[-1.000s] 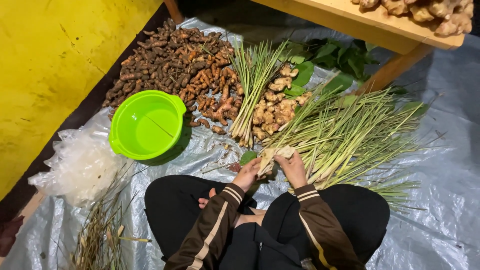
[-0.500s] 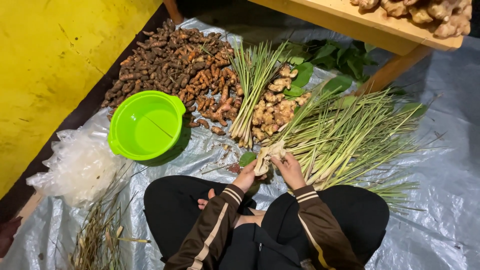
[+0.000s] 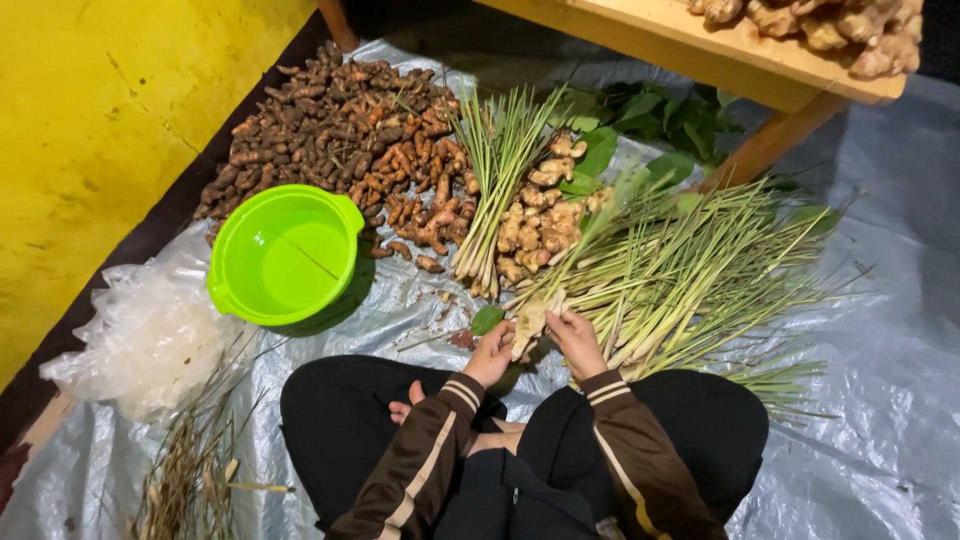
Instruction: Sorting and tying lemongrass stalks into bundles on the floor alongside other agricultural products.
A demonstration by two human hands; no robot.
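I sit cross-legged on a grey plastic sheet (image 3: 880, 420). My left hand (image 3: 492, 352) and my right hand (image 3: 577, 340) both grip the pale base end of a lemongrass stalk (image 3: 532, 318) held between them, just above my knees. The stalk's green leaves run up and right into a large pile of lemongrass (image 3: 690, 280). A smaller lemongrass bundle (image 3: 495, 190) lies to the left of it, with a heap of pale ginger (image 3: 535, 225) between the two.
A bright green basin (image 3: 285, 255) stands at left. Behind it lies a heap of brown and orange turmeric roots (image 3: 340, 130). Crumpled clear plastic bags (image 3: 150, 335) and dry trimmings (image 3: 195, 460) sit lower left. A wooden table (image 3: 740, 60) with ginger stands at back right, green leaves (image 3: 660, 115) beneath.
My hands have shifted only slightly on the stalk's base; the view is otherwise the same.
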